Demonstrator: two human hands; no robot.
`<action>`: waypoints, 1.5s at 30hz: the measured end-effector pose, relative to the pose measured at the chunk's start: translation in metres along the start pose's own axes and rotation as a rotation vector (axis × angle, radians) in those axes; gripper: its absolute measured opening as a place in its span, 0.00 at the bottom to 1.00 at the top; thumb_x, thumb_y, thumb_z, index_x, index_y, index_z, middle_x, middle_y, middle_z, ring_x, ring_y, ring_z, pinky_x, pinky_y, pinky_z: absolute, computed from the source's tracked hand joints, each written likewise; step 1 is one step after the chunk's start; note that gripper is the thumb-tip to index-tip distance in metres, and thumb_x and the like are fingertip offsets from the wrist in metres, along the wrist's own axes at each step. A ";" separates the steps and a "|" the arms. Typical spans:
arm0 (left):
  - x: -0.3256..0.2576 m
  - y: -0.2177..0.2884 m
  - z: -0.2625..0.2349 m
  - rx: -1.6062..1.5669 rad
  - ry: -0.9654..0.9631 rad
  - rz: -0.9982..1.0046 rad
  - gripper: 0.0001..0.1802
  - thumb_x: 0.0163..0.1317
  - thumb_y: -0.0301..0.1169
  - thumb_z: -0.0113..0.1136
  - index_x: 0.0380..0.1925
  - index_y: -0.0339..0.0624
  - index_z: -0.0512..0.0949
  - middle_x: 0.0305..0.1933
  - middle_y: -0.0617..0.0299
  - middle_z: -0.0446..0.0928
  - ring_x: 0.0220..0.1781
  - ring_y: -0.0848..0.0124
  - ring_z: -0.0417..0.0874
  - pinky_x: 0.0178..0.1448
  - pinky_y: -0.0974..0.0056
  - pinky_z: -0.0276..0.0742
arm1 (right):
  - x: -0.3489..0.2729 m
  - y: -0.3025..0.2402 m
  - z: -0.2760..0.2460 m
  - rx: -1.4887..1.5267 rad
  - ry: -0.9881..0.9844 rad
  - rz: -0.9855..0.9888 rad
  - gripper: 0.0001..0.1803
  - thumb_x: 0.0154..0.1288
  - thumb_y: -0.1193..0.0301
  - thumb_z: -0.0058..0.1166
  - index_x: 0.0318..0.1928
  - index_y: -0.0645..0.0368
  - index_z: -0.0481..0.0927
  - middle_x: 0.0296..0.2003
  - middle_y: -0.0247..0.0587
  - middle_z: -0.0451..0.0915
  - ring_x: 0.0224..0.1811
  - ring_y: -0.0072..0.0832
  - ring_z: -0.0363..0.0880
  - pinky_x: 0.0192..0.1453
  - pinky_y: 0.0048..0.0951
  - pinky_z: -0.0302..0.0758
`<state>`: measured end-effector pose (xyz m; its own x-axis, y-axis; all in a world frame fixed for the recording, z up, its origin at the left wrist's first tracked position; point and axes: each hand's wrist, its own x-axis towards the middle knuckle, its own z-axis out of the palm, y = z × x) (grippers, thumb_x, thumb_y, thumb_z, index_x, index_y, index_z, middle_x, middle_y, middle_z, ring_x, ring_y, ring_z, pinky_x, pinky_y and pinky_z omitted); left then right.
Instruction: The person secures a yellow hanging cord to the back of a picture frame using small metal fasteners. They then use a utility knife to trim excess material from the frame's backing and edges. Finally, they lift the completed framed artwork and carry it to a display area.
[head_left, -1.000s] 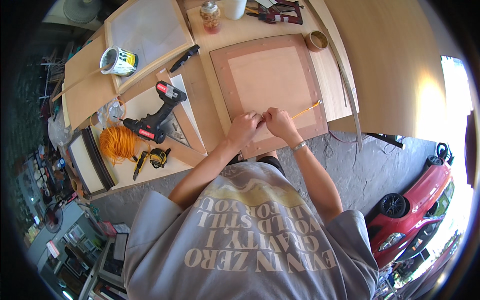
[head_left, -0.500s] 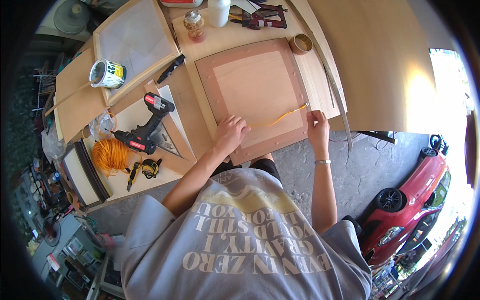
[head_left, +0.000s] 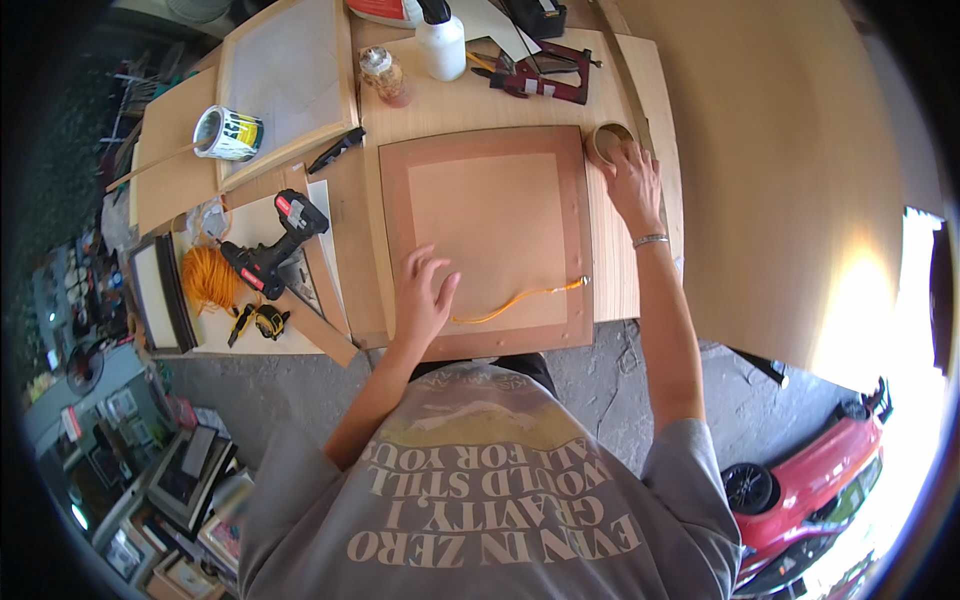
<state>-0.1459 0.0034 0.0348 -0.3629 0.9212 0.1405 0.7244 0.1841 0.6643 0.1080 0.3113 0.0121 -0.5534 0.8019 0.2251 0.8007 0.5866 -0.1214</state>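
Shirt: nearest me, a grey printed T-shirt (head_left: 480, 500) fills the lower frame and hides my upper arms
Left hand: my left hand (head_left: 422, 295) lies flat with the fingers spread on the near part of the square brown wooden panel with a paler centre (head_left: 485, 235), gripping nothing
Strip: a thin curling orange strip (head_left: 515, 303) lies on the panel from just beside my left hand to the panel's right edge; I cannot tell whether the hand touches it
Panel: it rests on the pale plywood worktop (head_left: 470, 105), its near edge at the worktop's front edge
Right hand: my right hand (head_left: 632, 180) rests on the tan roll of tape (head_left: 606, 140) beyond the panel's far right corner; whether the fingers close on it is hidden from me
Left side: black and red cordless drill (head_left: 272, 248), orange coiled cord (head_left: 208, 278)
Far: white plastic bottle (head_left: 441, 45), its top cut off; red clamp (head_left: 545, 78)
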 end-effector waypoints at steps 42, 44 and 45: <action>-0.024 -0.068 -0.017 -0.123 -0.047 -0.472 0.18 0.65 0.35 0.69 0.47 0.37 0.75 0.39 0.52 0.79 0.38 0.59 0.82 0.43 0.56 0.78 | -0.204 -0.055 -0.009 0.551 0.144 0.852 0.24 0.78 0.56 0.50 0.36 0.68 0.76 0.28 0.53 0.76 0.30 0.43 0.74 0.38 0.44 0.71; -0.024 -0.073 -0.015 -0.051 -0.076 -0.489 0.18 0.64 0.36 0.69 0.48 0.38 0.75 0.43 0.49 0.78 0.41 0.51 0.82 0.46 0.52 0.78 | -0.213 -0.059 0.001 0.488 0.082 0.851 0.22 0.78 0.56 0.49 0.38 0.67 0.76 0.34 0.55 0.77 0.37 0.49 0.76 0.45 0.47 0.72; -0.024 -0.073 -0.015 -0.028 -0.075 -0.458 0.17 0.64 0.36 0.69 0.46 0.39 0.75 0.43 0.50 0.79 0.41 0.51 0.82 0.45 0.52 0.78 | -0.215 -0.061 0.003 0.441 0.089 0.824 0.22 0.78 0.56 0.49 0.39 0.67 0.76 0.35 0.55 0.77 0.38 0.50 0.75 0.46 0.47 0.72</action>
<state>-0.1992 -0.0373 -0.0060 -0.5975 0.7695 -0.2254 0.4828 0.5697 0.6651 0.1775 0.1035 -0.0322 0.1837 0.9827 -0.0242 0.7627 -0.1581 -0.6271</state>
